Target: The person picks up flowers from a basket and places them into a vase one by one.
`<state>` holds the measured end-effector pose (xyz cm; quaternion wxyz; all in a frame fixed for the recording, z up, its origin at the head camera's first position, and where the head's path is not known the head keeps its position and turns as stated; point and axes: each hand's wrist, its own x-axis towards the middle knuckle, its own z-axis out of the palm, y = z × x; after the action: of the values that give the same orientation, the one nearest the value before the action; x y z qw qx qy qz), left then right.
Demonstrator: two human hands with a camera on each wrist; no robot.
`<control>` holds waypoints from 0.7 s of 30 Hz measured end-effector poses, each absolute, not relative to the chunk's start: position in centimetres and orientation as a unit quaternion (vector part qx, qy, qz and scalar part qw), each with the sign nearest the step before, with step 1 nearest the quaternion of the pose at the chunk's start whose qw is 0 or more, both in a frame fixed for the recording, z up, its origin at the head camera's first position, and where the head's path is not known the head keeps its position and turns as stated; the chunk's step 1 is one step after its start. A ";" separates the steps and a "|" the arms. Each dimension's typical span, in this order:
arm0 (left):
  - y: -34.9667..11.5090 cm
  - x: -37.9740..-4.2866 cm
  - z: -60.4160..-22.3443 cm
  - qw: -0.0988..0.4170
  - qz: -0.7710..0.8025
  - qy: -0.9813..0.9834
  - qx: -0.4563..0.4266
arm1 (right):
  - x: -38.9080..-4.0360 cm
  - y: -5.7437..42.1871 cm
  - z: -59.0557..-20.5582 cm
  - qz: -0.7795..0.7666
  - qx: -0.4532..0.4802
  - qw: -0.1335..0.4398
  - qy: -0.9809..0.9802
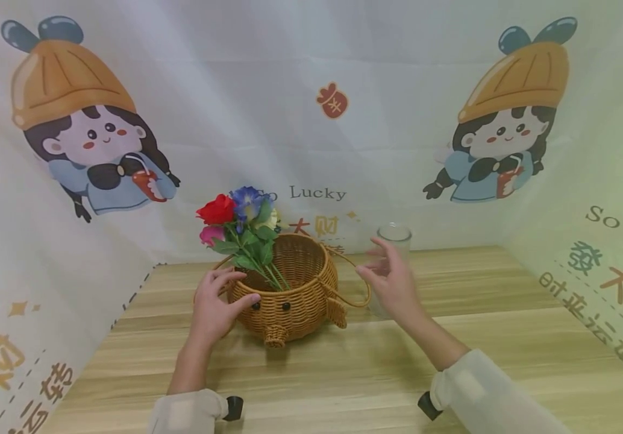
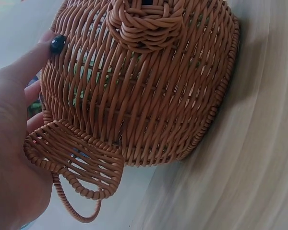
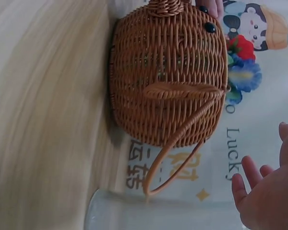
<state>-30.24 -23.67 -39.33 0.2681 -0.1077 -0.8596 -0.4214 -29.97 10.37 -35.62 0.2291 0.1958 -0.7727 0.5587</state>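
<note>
A brown wicker basket shaped like an animal, with black bead eyes and a woven snout, stands on the table. My left hand holds its left rim, thumb near an eye and fingers on the far side; the left wrist view shows this hand beside a woven ear. Artificial flowers, red, pink, blue and pale yellow, lean leftward inside the basket. To the right, my right hand is raised with fingers spread and nothing in it, near the looped handle and overlapping a clear glass vase.
The wood-grain table extends in front of the basket. White printed cloth hangs behind and at both sides, close to the table's edges. In the right wrist view the vase stands near the basket's handle side.
</note>
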 end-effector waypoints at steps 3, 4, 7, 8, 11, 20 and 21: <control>-23.6 -30.2 -39.3 0.265 -0.429 -0.857 -0.109 | -30.3 9.3 -34.9 0.559 0.209 0.211 -0.774; -23.6 -30.2 -39.3 0.264 -0.431 -0.856 -0.111 | -30.5 8.9 -34.7 0.560 0.213 0.204 -0.774; -23.6 -30.2 -39.2 0.262 -0.439 -0.852 -0.112 | -30.9 7.4 -34.0 0.560 0.219 0.186 -0.777; -23.6 -30.2 -39.2 0.262 -0.441 -0.851 -0.111 | -31.1 6.9 -33.7 0.564 0.220 0.178 -0.776; -23.6 -30.1 -39.1 0.257 -0.445 -0.851 -0.108 | -31.6 5.3 -33.0 0.578 0.217 0.158 -0.771; -23.4 -29.9 -39.2 0.249 -0.462 -0.845 -0.106 | -32.7 1.8 -31.6 0.615 0.193 0.075 -0.761; -23.4 -29.9 -39.1 0.250 -0.463 -0.844 -0.106 | -32.7 1.5 -31.6 0.617 0.193 0.068 -0.760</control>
<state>-29.88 -23.45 -39.13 0.2502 -0.1064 -0.8437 -0.4629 -32.75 1.53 -31.57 0.0677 0.1925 -0.7600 0.6170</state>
